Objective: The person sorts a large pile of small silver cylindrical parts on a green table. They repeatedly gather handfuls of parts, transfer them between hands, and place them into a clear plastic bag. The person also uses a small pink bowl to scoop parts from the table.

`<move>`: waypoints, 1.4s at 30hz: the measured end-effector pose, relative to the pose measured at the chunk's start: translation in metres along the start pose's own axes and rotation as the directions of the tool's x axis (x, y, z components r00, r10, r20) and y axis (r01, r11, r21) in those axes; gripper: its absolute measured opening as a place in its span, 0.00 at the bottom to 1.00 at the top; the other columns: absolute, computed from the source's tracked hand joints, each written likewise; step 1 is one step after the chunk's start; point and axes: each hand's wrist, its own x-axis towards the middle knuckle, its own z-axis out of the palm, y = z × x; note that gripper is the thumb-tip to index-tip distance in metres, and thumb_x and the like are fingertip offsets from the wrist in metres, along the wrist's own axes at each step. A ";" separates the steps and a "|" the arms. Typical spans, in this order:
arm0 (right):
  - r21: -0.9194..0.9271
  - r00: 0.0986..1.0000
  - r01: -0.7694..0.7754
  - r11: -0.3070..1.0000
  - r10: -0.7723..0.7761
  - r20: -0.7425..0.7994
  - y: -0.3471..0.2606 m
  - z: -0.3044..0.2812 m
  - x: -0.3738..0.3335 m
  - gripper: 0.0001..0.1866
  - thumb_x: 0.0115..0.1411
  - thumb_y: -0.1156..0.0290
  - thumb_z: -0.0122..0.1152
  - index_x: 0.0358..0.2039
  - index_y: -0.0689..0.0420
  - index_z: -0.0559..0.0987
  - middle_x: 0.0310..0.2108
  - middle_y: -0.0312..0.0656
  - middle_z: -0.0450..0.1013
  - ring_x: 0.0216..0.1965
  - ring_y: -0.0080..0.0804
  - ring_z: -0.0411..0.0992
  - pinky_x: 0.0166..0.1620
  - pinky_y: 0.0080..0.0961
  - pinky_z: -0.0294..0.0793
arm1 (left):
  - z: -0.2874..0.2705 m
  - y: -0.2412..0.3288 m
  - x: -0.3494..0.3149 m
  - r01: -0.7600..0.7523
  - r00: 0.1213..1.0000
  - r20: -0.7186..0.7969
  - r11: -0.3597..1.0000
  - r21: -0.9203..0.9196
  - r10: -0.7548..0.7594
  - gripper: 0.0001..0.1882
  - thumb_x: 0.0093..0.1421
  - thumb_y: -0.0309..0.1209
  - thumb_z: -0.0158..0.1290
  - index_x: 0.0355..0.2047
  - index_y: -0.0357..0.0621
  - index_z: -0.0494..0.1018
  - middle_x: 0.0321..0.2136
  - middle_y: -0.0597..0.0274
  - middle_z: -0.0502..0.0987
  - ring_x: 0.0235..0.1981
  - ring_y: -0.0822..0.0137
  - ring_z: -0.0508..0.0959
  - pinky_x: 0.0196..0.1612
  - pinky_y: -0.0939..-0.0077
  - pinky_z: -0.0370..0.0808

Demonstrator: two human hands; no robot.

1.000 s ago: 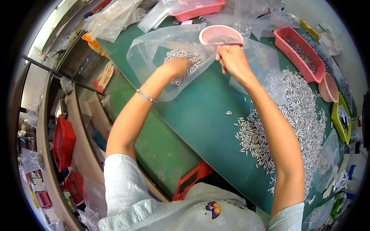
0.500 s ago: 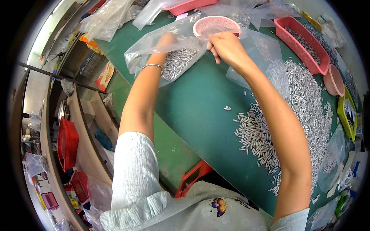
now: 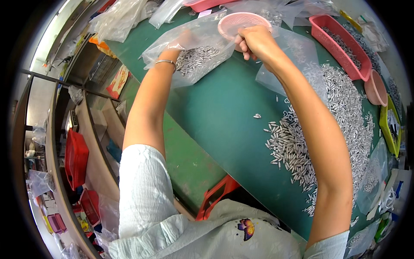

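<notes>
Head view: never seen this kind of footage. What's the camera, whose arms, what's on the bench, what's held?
There is no machine here. A person wears a wide fisheye camera on the head, looking down at their own two bare arms, which come up from the lower edge. That is why straight edges curve near the rim.

The surface is a green table. On its right side lies a big heap of small silvery metal pieces. Red trays sit at the far right edge, and more plastic bags lie along the top.

The left hand, with a bangle on the wrist, is inside or behind a clear plastic bag that already holds a pile of the same pieces. The right hand grips the rim of a round pink dish at the bag's mouth.
</notes>
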 end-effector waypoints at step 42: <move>-0.019 0.999 -0.027 0.999 0.028 0.033 0.011 0.004 -0.011 0.17 0.65 0.63 0.44 0.26 0.59 0.76 0.15 0.32 0.68 0.13 0.21 0.66 0.17 0.20 0.58 | -0.027 0.123 -0.119 -0.149 0.822 0.567 0.980 0.133 0.048 0.42 0.54 0.18 0.44 0.68 0.43 0.42 0.68 0.45 0.43 0.66 0.37 0.51 0.65 0.50 0.56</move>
